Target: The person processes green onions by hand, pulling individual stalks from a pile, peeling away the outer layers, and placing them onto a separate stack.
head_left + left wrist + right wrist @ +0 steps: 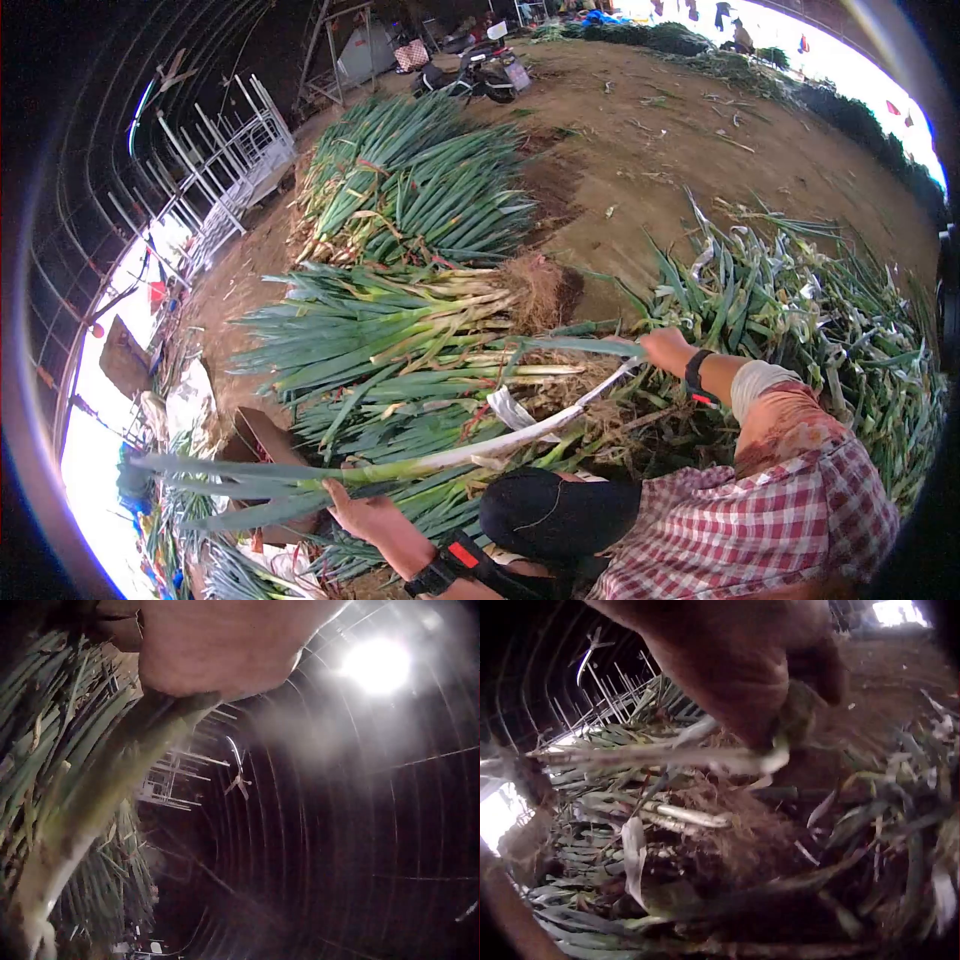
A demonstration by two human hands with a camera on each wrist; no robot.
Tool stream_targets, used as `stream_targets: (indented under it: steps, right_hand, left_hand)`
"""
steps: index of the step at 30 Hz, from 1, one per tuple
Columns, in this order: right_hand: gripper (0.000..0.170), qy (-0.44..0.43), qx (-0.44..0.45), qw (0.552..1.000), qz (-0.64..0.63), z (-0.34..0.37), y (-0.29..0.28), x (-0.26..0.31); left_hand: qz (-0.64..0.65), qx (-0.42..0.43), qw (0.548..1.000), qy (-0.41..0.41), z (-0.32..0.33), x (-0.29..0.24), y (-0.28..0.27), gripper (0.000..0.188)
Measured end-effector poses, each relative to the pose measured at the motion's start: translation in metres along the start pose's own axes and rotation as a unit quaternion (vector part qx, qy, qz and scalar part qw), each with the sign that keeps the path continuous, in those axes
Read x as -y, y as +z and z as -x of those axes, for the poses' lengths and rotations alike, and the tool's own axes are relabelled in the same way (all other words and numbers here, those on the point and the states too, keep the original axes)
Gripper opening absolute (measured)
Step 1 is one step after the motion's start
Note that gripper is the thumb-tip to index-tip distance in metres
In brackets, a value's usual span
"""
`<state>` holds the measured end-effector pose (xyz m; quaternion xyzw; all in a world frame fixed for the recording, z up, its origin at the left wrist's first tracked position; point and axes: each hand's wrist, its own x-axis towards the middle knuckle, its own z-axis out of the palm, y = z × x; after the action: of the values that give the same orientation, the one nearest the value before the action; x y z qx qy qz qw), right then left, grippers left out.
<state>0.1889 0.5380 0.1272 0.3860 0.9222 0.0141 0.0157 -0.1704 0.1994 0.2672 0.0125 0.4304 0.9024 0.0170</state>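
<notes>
A long green onion (470, 452) stretches between the two hands, its white stem up to the right and its green leaves out to the left. My left hand (365, 515) grips it where the leaves begin; the left wrist view shows the fist (217, 649) round the stalk (112, 769). At the stem's root end, my right hand (668, 348) pinches a green leaf (580, 346) that points left. The right wrist view has this hand (735, 671) over the white stem (660, 757), its fingertips partly hidden. A pale peeled strip (520, 412) hangs beside the stem.
Piled green onions (360, 335) lie in front, roots (535, 290) to the right, with a taller stack (420, 190) behind. Stripped leaves (780, 290) heap up at right. Farther off are a motorbike (475, 75) and a white metal frame (230, 160).
</notes>
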Motion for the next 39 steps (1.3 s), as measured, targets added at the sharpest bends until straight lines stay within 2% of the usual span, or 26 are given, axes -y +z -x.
stream_targets:
  steps: [2, 4, 5, 6, 7, 8, 9, 10, 12, 13, 15, 19, 21, 23, 24, 25, 27, 28, 30, 31, 33, 34, 36, 37, 39]
  right_hand:
    - [0.007, 0.021, -0.014, 1.000, -0.006, -0.002, -0.025, 0.007]
    - [0.010, 0.002, 0.095, 0.994, -0.052, -0.011, -0.056, 0.034]
    - [0.015, -0.064, -0.111, 0.984, -0.121, -0.031, -0.019, 0.052]
    - [0.023, -0.151, -0.140, 0.958, -0.200, -0.039, -0.054, 0.096]
    - [0.030, -0.147, -0.091, 0.942, -0.286, -0.050, -0.070, 0.139]
    - [0.034, -0.206, -0.093, 0.914, -0.338, -0.054, -0.084, 0.177]
    - [0.039, -0.265, -0.087, 0.879, -0.386, -0.057, -0.097, 0.216]
    - [0.042, -0.294, -0.109, 0.875, -0.368, -0.048, -0.118, 0.244]
    - [0.039, -0.334, -0.097, 0.790, -0.505, -0.048, -0.118, 0.292]
    - [0.039, -0.336, -0.095, 0.789, -0.505, -0.050, -0.128, 0.302]
    - [0.037, -0.370, 0.072, 0.834, -0.402, -0.049, -0.147, 0.312]
    - [0.034, -0.358, 0.039, 0.830, -0.426, -0.047, -0.144, 0.319]
    - [0.044, -0.327, 0.024, 0.787, -0.523, -0.052, -0.137, 0.324]
    - [0.049, -0.324, 0.030, 0.794, -0.514, -0.055, -0.128, 0.325]
    - [0.050, -0.310, 0.091, 0.781, -0.535, -0.057, -0.128, 0.322]
    - [0.052, -0.292, 0.156, 0.763, -0.555, -0.057, -0.126, 0.319]
    - [0.051, -0.267, 0.063, 0.771, -0.575, -0.054, -0.115, 0.320]
    - [0.051, -0.274, 0.078, 0.762, -0.581, -0.050, -0.116, 0.319]
    - [0.040, -0.247, 0.216, 0.679, -0.657, -0.041, -0.134, 0.311]
    - [0.040, -0.250, 0.223, 0.677, -0.656, -0.033, -0.142, 0.313]
    - [0.029, -0.316, 0.120, 0.737, -0.585, -0.017, -0.155, 0.313]
    - [0.029, -0.314, 0.118, 0.737, -0.587, -0.015, -0.157, 0.313]
    - [0.025, -0.306, -0.072, 0.788, -0.529, -0.014, -0.160, 0.312]
    - [0.025, -0.302, -0.073, 0.789, -0.529, -0.015, -0.159, 0.310]
    - [0.024, -0.344, -0.168, 0.800, -0.463, -0.018, -0.159, 0.307]
  left_hand:
    - [-0.039, -0.028, 0.999, -0.007, 0.005, -0.013, 0.007, 0.046]
    - [-0.006, -0.039, 0.999, 0.019, 0.009, -0.019, 0.013, 0.048]
    - [0.003, -0.022, 0.999, 0.033, 0.007, -0.014, 0.013, 0.050]
    - [0.003, -0.024, 0.999, 0.030, 0.009, -0.011, 0.013, 0.050]
    - [0.000, -0.020, 1.000, 0.001, 0.011, -0.009, 0.014, 0.050]
    - [-0.003, -0.015, 1.000, -0.027, 0.013, -0.007, 0.017, 0.050]
    - [0.012, -0.023, 0.999, 0.021, 0.016, 0.000, 0.022, 0.049]
    - [0.012, -0.023, 0.999, 0.022, 0.017, 0.000, 0.021, 0.049]
    - [0.017, -0.003, 1.000, -0.008, 0.016, -0.001, 0.016, 0.049]
    - [0.018, -0.006, 1.000, -0.007, 0.013, -0.001, 0.011, 0.049]
    - [0.036, 0.025, 0.999, -0.021, 0.007, -0.001, 0.002, 0.050]
    - [0.036, 0.005, 0.999, -0.024, 0.011, -0.007, 0.005, 0.049]
    - [0.087, 0.128, 0.987, -0.031, 0.006, -0.010, -0.001, 0.046]
    - [0.072, 0.109, 0.991, 0.004, 0.014, -0.010, 0.010, 0.043]
    - [0.071, 0.039, 0.997, -0.006, 0.022, -0.016, 0.020, 0.043]
    - [0.095, 0.090, 0.991, -0.015, 0.021, -0.019, 0.018, 0.043]
    - [0.163, 0.144, 0.975, -0.034, 0.009, -0.016, 0.007, 0.040]
    - [0.186, 0.181, 0.965, -0.025, 0.004, -0.014, 0.004, 0.037]
    - [0.172, 0.179, 0.969, -0.008, 0.006, -0.018, 0.007, 0.037]
    - [0.170, 0.173, 0.970, -0.004, 0.006, -0.019, 0.007, 0.037]
    - [0.176, 0.166, 0.970, -0.008, 0.007, -0.020, 0.011, 0.045]
    - [0.175, 0.169, 0.970, -0.009, 0.009, -0.020, 0.014, 0.045]
    - [0.155, 0.096, 0.982, -0.046, 0.017, -0.023, 0.027, 0.053]
    - [0.154, 0.098, 0.982, -0.049, 0.019, -0.021, 0.029, 0.053]
    - [0.064, 0.023, 0.996, -0.053, 0.023, -0.018, 0.029, 0.060]
